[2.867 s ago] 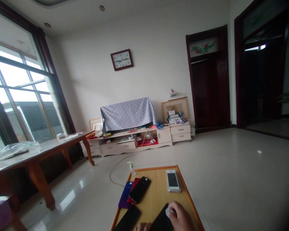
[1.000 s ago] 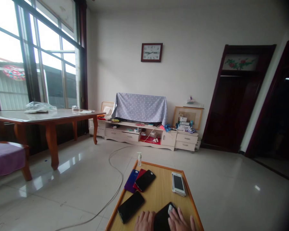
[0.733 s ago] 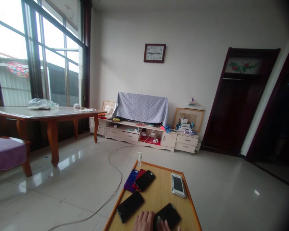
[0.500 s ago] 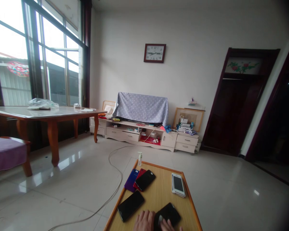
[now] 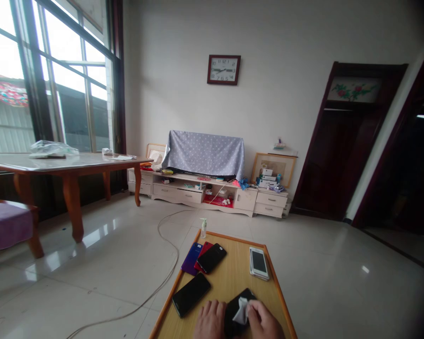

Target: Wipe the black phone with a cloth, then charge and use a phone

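Note:
A black smartphone [image 5: 232,325] lies at the near end of the small wooden table [image 5: 240,268]. Flat beside its left edge rests my left hand [image 5: 209,320], fingers stretched out; whether it touches the phone I cannot tell. My right hand [image 5: 263,319] pinches a pale grey wiping cloth [image 5: 240,310] over the phone's screen. Another black phone [image 5: 191,294] lies to the left of my left hand. Farther up are a blue-purple phone [image 5: 191,259], a red phone [image 5: 205,249] and a black phone [image 5: 212,258] overlapping it. White phones [image 5: 259,262] are stacked at the right edge.
A small pump bottle [image 5: 203,229] stands at the table's far left corner. A cable [image 5: 159,282] runs over the tiled floor. A larger table [image 5: 92,162] is at the left, and a white TV cabinet [image 5: 176,192] stands against the wall.
My right hand has risen and come further into view, lifting the cloth off the screen, where it had lain under the fingers. The left hand stays beside the phone; the view has shifted slightly.

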A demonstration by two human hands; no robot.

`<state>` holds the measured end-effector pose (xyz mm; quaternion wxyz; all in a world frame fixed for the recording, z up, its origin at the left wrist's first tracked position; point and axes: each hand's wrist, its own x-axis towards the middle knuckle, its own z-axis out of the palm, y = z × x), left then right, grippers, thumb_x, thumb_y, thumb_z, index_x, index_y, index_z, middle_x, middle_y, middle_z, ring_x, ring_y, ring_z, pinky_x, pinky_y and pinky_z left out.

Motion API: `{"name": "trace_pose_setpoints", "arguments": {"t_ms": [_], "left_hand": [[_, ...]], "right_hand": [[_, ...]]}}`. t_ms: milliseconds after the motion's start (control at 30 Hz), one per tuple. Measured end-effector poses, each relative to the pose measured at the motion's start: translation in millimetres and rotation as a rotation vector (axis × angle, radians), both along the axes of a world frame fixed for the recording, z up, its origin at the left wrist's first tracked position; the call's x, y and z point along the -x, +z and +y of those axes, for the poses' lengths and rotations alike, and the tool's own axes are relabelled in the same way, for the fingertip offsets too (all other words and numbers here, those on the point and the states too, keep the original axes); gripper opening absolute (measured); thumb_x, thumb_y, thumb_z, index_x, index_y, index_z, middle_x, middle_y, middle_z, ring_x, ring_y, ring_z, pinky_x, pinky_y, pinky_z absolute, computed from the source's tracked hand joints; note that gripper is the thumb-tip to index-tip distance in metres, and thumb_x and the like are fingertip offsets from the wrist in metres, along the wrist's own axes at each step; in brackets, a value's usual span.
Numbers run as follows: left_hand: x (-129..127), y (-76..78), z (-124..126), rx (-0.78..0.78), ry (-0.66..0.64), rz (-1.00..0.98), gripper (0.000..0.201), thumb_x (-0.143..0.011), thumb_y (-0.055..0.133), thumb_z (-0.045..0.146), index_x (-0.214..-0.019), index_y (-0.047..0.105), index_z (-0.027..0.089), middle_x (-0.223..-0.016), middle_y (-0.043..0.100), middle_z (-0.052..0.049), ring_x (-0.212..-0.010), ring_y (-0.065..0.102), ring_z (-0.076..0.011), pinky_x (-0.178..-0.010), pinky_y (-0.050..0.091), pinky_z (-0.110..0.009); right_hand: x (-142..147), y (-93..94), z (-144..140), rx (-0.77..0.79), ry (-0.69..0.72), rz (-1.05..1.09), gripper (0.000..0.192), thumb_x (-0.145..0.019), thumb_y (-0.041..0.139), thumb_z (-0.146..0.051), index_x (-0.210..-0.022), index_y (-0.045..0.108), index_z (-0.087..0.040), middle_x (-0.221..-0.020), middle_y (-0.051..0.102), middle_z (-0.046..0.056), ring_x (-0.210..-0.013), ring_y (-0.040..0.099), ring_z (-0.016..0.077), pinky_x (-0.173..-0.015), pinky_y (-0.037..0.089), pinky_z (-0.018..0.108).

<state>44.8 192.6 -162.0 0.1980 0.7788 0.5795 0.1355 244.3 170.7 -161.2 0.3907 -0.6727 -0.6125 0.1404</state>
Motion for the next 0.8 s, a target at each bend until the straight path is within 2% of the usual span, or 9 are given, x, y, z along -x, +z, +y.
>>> {"name": "trace_pose_setpoints", "arguments": {"t_ms": [67,167,267,367,500,633,733,800], "left_hand": [[0.9,4.7,-1.5,0.003,-0.005,-0.024,0.068,-0.069,0.070,0.054,-0.130,0.060,0.027,-0.131,0.062,-0.007,-0.125,0.050,-0.0334,-0.109,0.033,-0.045],[1.3,11.0,-3.6,0.013,-0.004,-0.025,0.070,-0.067,0.070,0.054,-0.131,0.060,0.027,-0.132,0.062,-0.008,-0.126,0.049,-0.0331,-0.109,0.032,-0.043],[0.9,12.9,-4.6,0.030,-0.003,-0.029,0.072,-0.067,0.069,0.053,-0.132,0.060,0.026,-0.134,0.061,-0.008,-0.128,0.048,-0.0333,-0.109,0.032,-0.042],[0.2,11.4,-4.5,0.015,-0.006,-0.042,0.072,-0.067,0.069,0.055,-0.132,0.060,0.027,-0.133,0.061,-0.008,-0.128,0.048,-0.0338,-0.110,0.032,-0.043],[-1.6,9.4,-4.1,0.004,-0.009,-0.018,0.066,-0.071,0.065,0.055,-0.130,0.061,0.026,-0.131,0.063,-0.008,-0.126,0.050,-0.0329,-0.108,0.033,-0.041],[-2.8,6.9,-2.1,0.002,-0.007,-0.008,0.062,-0.075,0.061,0.051,-0.130,0.061,0.025,-0.130,0.064,-0.009,-0.125,0.051,-0.0322,-0.108,0.034,-0.042],[-2.4,2.9,0.0,0.002,-0.009,-0.026,0.067,-0.070,0.066,0.052,-0.131,0.061,0.025,-0.131,0.063,-0.008,-0.126,0.051,-0.0325,-0.109,0.033,-0.042],[-2.3,0.7,0.8,-0.018,-0.007,-0.037,0.067,-0.069,0.067,0.051,-0.131,0.061,0.025,-0.129,0.064,-0.008,-0.125,0.051,-0.0326,-0.108,0.034,-0.042]], "right_hand": [[-3.9,2.0,3.8,0.029,0.001,0.157,0.049,-0.093,0.042,-0.060,-0.097,0.075,-0.024,-0.087,0.080,0.005,-0.079,0.076,0.0230,-0.068,0.056,0.026],[-13.4,-3.4,8.8,0.019,-0.054,0.162,0.052,-0.091,0.044,-0.060,-0.105,0.075,-0.021,-0.099,0.080,0.008,-0.089,0.077,0.0256,-0.076,0.059,0.029],[-22.0,-17.9,10.3,-0.059,-0.110,0.002,0.057,-0.093,0.042,-0.056,-0.123,0.072,-0.018,-0.121,0.075,0.013,-0.110,0.073,0.0282,-0.091,0.059,0.033],[-19.0,-36.4,9.3,-0.112,0.018,-0.198,0.054,-0.098,0.040,-0.051,-0.132,0.069,-0.021,-0.138,0.066,0.010,-0.127,0.063,0.0274,-0.102,0.054,0.034],[-2.4,-54.4,8.9,-0.053,0.082,-0.462,0.050,-0.098,0.041,-0.056,-0.127,0.073,-0.030,-0.136,0.066,0.008,-0.125,0.063,0.0336,-0.101,0.056,0.049],[4.0,-52.3,9.0,0.026,0.100,-0.570,0.050,-0.099,0.041,-0.059,-0.134,0.067,-0.034,-0.140,0.061,0.008,-0.128,0.060,0.0364,-0.106,0.050,0.061],[1.1,-45.4,8.2,0.007,0.092,-0.598,0.052,-0.102,0.037,-0.056,-0.143,0.057,-0.032,-0.149,0.051,0.008,-0.135,0.054,0.0348,-0.109,0.047,0.061],[-0.8,-43.3,7.7,-0.007,0.114,-0.613,0.050,-0.102,0.039,-0.055,-0.144,0.057,-0.033,-0.149,0.051,0.007,-0.135,0.053,0.0340,-0.109,0.048,0.059]]}}
